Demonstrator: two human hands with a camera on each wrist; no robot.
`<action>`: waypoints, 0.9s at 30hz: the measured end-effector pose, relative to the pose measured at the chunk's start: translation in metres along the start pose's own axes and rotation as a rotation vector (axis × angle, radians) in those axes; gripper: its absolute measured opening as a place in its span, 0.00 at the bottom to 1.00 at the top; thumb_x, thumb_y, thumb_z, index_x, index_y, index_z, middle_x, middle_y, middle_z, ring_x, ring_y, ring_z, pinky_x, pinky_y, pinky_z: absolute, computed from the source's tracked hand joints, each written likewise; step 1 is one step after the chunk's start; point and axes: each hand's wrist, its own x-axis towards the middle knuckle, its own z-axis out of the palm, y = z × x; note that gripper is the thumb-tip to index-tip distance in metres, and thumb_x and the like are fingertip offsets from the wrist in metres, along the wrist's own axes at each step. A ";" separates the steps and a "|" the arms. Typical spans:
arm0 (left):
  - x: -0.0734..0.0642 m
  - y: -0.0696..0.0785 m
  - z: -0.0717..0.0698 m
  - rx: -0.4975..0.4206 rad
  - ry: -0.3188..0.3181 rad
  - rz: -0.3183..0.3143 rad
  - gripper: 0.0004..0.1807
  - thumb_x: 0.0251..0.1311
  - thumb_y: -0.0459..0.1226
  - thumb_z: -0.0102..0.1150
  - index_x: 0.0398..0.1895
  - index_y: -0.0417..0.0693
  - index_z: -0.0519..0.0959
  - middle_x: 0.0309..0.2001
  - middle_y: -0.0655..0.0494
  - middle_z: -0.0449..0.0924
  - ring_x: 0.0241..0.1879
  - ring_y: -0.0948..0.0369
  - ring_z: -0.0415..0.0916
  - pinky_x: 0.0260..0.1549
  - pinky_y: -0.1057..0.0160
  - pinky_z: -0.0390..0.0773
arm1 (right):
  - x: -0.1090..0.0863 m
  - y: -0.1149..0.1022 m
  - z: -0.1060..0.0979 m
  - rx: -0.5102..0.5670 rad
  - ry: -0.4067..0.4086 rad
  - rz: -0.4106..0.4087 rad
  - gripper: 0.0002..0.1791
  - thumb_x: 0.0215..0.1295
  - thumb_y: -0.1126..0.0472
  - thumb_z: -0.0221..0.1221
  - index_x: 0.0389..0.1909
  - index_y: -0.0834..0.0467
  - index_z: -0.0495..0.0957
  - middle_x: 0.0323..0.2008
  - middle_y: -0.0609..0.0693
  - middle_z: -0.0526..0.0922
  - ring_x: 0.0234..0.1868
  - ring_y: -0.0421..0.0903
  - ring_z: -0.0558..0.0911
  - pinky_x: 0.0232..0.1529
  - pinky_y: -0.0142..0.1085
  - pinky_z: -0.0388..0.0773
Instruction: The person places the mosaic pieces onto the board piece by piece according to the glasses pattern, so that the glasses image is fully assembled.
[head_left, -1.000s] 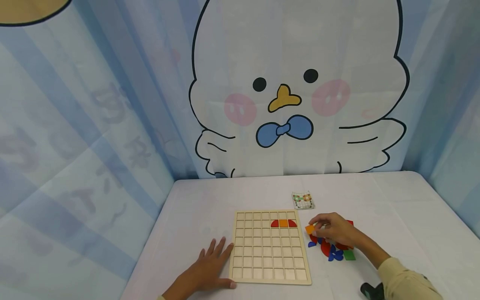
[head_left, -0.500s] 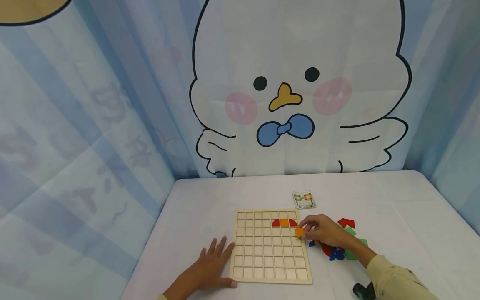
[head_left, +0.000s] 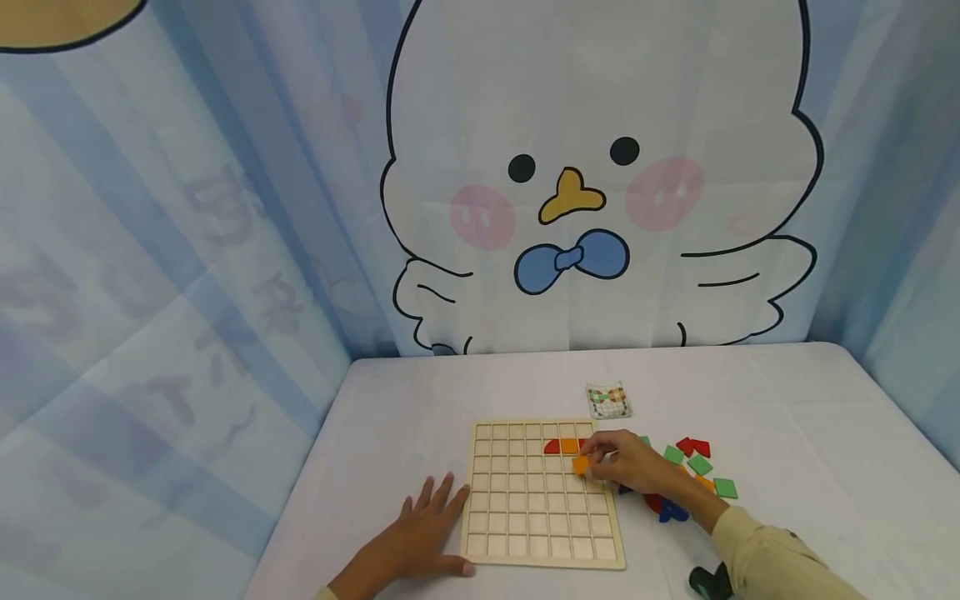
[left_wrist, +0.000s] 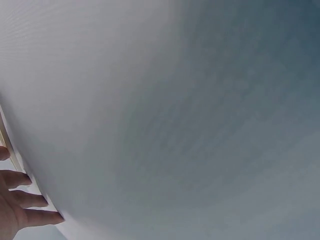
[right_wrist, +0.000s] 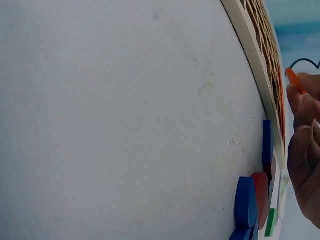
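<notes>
A wooden grid board [head_left: 543, 561] with square cells lies on the table. In its second row from the far edge sit an orange square tile [head_left: 569, 446] and a red rounded tile [head_left: 552, 447] left of it; another red piece beyond is mostly covered by fingers. My right hand [head_left: 626, 461] pinches a second orange square tile [head_left: 580, 465] between thumb and fingers, over the board's right side just below that row. In the right wrist view this held tile [right_wrist: 295, 80] appears edge-on. My left hand [head_left: 416, 533] is spread flat on the table, its fingertips at the board's left edge.
Right of the board lies a loose pile with green tiles [head_left: 725, 488], red tiles [head_left: 699, 448] and blue rounded tiles [head_left: 672, 512], partly under the right forearm. A small patterned card [head_left: 608, 401] is behind the board. A dark object [head_left: 709, 582] sits near the right sleeve.
My right hand has carried the orange tile leftward from the pile to over the board's right columns. More of the pile shows behind the arm. The left hand stays in place.
</notes>
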 end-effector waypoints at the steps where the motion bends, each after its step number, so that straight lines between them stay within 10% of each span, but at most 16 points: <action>1: 0.000 0.000 0.000 -0.001 0.000 0.001 0.61 0.47 0.74 0.59 0.80 0.54 0.54 0.80 0.39 0.47 0.76 0.32 0.44 0.63 0.26 0.59 | 0.001 0.000 0.001 -0.012 0.002 -0.005 0.14 0.63 0.62 0.67 0.48 0.62 0.80 0.33 0.53 0.80 0.22 0.40 0.77 0.23 0.32 0.79; 27: 0.002 0.006 -0.005 -0.017 -0.017 -0.011 0.61 0.46 0.71 0.64 0.79 0.51 0.55 0.79 0.37 0.48 0.76 0.30 0.45 0.62 0.24 0.60 | 0.020 -0.011 0.026 -0.104 0.072 -0.004 0.13 0.60 0.64 0.69 0.44 0.64 0.82 0.29 0.47 0.81 0.20 0.37 0.75 0.22 0.29 0.75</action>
